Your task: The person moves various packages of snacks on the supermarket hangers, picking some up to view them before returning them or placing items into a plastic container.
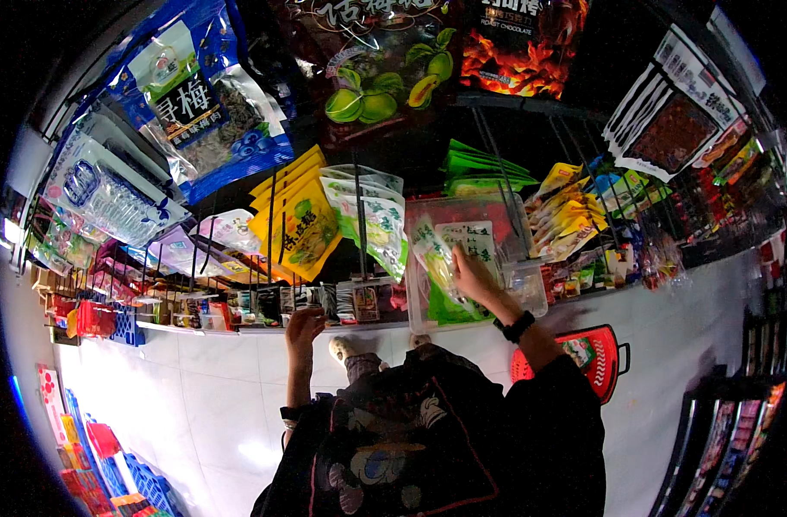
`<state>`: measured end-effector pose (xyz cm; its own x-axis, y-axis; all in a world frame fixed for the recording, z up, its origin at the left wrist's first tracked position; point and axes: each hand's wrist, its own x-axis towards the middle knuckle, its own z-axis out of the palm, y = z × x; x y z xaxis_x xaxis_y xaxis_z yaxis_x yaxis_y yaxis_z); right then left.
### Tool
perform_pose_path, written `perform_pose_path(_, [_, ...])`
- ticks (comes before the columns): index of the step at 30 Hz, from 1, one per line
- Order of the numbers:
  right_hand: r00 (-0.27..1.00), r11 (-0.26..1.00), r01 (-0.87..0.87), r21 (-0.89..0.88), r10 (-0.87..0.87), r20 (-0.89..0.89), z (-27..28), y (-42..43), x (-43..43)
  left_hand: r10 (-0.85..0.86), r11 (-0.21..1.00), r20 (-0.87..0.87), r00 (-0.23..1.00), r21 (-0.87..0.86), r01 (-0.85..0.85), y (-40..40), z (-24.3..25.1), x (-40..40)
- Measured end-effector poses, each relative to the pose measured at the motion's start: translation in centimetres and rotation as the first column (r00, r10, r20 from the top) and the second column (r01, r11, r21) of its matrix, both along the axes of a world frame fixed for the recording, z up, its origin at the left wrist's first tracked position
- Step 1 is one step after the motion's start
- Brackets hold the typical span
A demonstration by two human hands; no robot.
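My right hand [476, 278] grips a clear snack packet [435, 255] with green and white print, tilted over a clear plastic bin [419, 310]. Inside that bin lie more packets, among them a bright green one [448, 309] and a white-labelled one [474, 242]. Lower and to the left, my left hand [304, 331] hovers before the shelf edge, fingers loosely bent and nothing visible in them. Just beyond the bin's left side hangs a row of white-and-green packets [371, 210], with yellow packets [303, 223] beside them.
Green packets [474, 171] and yellow-brown packets [565, 216] hang on metal hooks to the right. Large snack bags [206, 103] hang close overhead. A red shopping basket [597, 362] stands on the tiled floor [219, 388] at my right. Blue plastic crates [148, 478] line the lower left.
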<state>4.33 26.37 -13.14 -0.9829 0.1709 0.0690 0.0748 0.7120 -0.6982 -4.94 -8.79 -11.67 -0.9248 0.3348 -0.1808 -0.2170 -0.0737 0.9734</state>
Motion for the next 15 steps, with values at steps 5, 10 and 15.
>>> perform_pose_path(5, [0.981, 0.919, 0.056, 0.389, 0.022, -0.193, 6.6, -4.5, 1.8, 0.013, 0.999, -0.029, 0.999, -0.043, -0.015, -0.3, 0.0, 0.1])
perform_pose_path(10, [0.954, 0.984, 0.108, 0.140, -0.063, -0.293, 11.8, -5.1, 4.3, 0.005, 0.999, -0.063, 0.998, -0.034, -0.007, -0.6, -0.9, 0.0])
perform_pose_path(15, [0.904, 0.849, 0.203, -0.487, -0.354, -0.240, 13.3, -4.5, 6.0, -0.146, 0.981, -0.029, 0.989, 0.125, 0.149, 0.3, -0.9, 0.1])
